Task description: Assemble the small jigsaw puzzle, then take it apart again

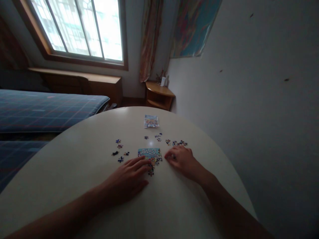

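A partly joined jigsaw puzzle point(150, 152) lies on the table, its light blue top edge carrying white lettering that looks like "BLUEY". My left hand point(134, 171) rests flat with fingers stretched over the puzzle's lower left part, hiding some of it. Just right of the puzzle, my right hand point(180, 158) has its fingers curled together, and a small dark puzzle piece point(173, 156) shows between them. Beyond that hand is a cluster of loose puzzle pieces point(179, 143). Several more loose pieces point(120, 146) are scattered left of the puzzle.
A small printed picture sheet point(151, 121) lies farther back on the round white table point(99, 136). A few pieces point(158, 136) sit between it and the puzzle. A plaid-covered bed point(50, 109) stands left, a wall point(249, 99) right, and a wooden corner shelf point(159, 89) behind.
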Action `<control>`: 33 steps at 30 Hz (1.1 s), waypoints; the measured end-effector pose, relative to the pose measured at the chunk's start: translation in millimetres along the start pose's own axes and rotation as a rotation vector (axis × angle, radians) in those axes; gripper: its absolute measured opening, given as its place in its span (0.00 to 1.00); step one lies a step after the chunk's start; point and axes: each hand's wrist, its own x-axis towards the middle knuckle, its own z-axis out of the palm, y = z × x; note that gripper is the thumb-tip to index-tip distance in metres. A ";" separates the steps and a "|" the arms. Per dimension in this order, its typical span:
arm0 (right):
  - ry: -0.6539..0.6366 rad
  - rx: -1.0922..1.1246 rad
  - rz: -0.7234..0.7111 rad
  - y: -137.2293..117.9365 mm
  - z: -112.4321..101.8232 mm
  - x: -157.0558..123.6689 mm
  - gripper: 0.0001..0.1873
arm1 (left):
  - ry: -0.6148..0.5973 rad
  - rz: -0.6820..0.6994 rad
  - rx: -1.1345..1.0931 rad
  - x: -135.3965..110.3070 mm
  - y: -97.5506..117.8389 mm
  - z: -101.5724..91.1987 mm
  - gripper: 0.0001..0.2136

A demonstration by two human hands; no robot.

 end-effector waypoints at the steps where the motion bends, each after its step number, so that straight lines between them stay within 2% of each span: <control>1: -0.019 0.014 -0.023 0.0 -1.2 -1.0 0.10 | -0.004 -0.001 -0.001 0.1 0.0 -0.1 0.19; 5: -0.034 0.054 -0.097 -1.5 -4.5 -5.7 0.13 | -0.022 -0.003 0.017 0.4 -0.5 -0.1 0.19; 8: 0.010 0.018 -0.060 -4.3 -3.8 -7.2 0.09 | -0.026 0.000 0.028 0.4 -0.9 0.1 0.19; 11: 0.000 -0.003 -0.038 -6.9 -2.7 -7.3 0.08 | -0.015 0.005 0.022 0.3 -0.8 0.4 0.20; 13: -0.031 0.035 -0.072 -8.4 -3.3 -7.7 0.05 | -0.003 0.006 0.015 0.2 -0.6 0.6 0.20; 17: -0.104 0.149 -0.189 -12.1 -6.3 -9.7 0.09 | 0.007 0.008 0.004 0.0 -0.4 0.8 0.20; 20: -0.105 0.180 -0.223 -14.6 -6.4 -10.1 0.09 | 0.002 0.004 0.007 0.2 -0.3 0.5 0.19; 33: -0.093 0.126 -0.162 -18.9 -10.4 -10.7 0.03 | -0.015 -0.005 0.022 -0.2 -0.7 0.3 0.19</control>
